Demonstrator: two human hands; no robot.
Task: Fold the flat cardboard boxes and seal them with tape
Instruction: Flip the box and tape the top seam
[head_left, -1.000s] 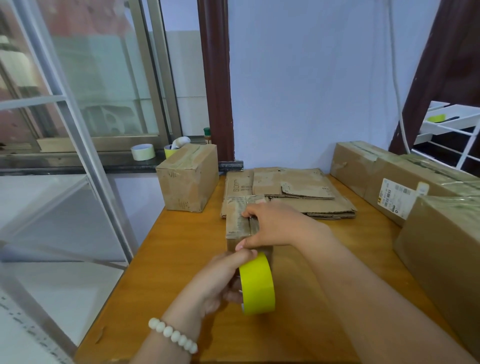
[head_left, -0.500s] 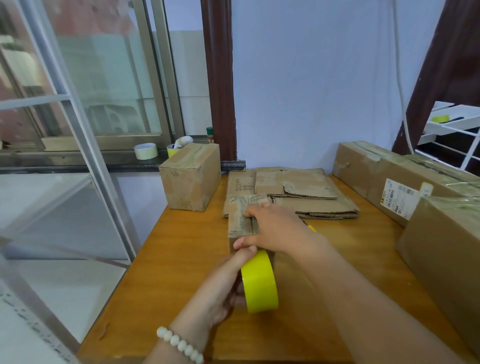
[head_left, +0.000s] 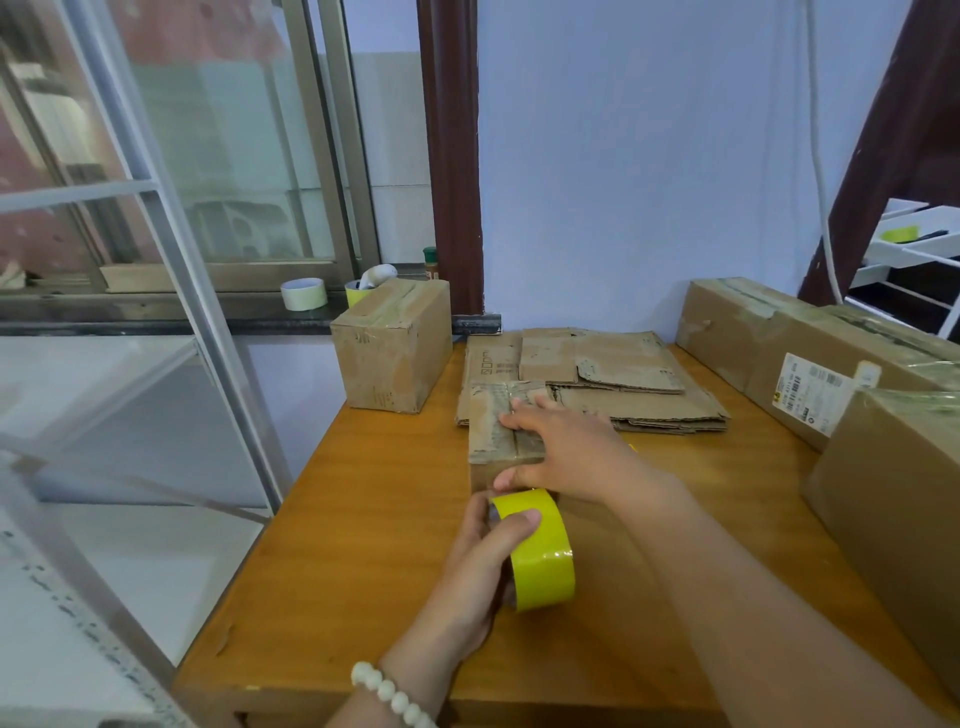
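Note:
A small folded cardboard box (head_left: 491, 441) stands in the middle of the wooden table (head_left: 363, 519). My right hand (head_left: 566, 452) lies flat on its top flaps, fingers straight, thumb at the near edge. My left hand (head_left: 478, 566) grips a yellow tape roll (head_left: 543, 556) just in front of the box, thumb over the roll's rim. A stack of flat cardboard boxes (head_left: 623, 384) lies behind the small box.
A taped box (head_left: 392, 345) stands at the table's back left corner. Large taped boxes (head_left: 810, 358) (head_left: 904, 509) line the right side. On the window sill sit a white tape roll (head_left: 304, 293) and a small yellow cup (head_left: 356, 293).
My left hand has shifted its hold on the yellow roll, the thumb now lying over its rim. The right hand stays pressed on the box top.

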